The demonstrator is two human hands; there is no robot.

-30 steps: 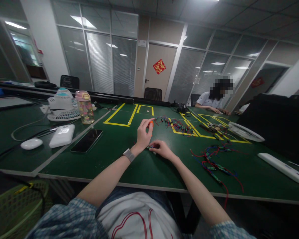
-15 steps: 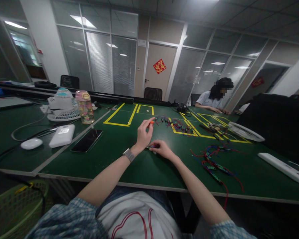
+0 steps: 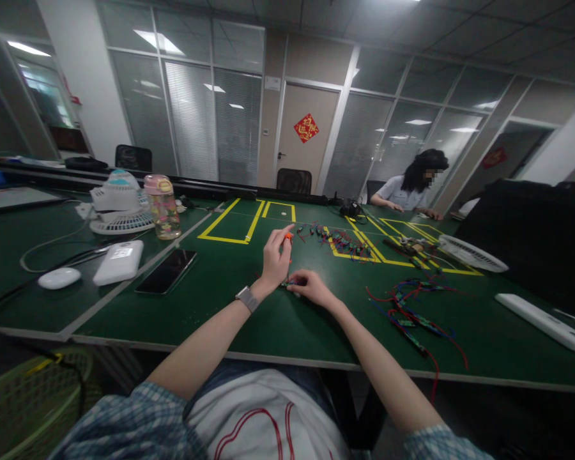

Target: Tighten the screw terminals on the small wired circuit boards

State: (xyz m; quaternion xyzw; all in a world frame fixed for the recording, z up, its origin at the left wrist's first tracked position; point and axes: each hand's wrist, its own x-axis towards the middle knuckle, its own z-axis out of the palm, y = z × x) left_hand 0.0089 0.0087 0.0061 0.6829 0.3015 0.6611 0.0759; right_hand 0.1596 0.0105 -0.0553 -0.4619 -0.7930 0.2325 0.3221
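My left hand (image 3: 274,259), with a watch on its wrist, is closed around a small screwdriver (image 3: 288,237). Its orange handle shows between the fingers and a thin shaft points down. Below it, a small green circuit board (image 3: 285,285) lies at the table surface, partly covered by my fingers. My right hand (image 3: 311,287) pinches that board from the right side. The shaft's tip meets the board or ends just above it; I cannot tell which. Beyond my hands, several small wired boards (image 3: 342,241) lie in a row.
Several boards with red and blue wires (image 3: 405,313) lie to the right. Left are a phone (image 3: 167,271), a white power bank (image 3: 119,262), a drink bottle (image 3: 163,207) and a fan (image 3: 119,204). A white bar (image 3: 544,321) lies far right. Another person (image 3: 407,185) sits across the table.
My left hand has turned slightly, its index finger now straighter over the upright screwdriver handle. My right hand stays in place on the circuit board. The other person's arm has shifted a little.
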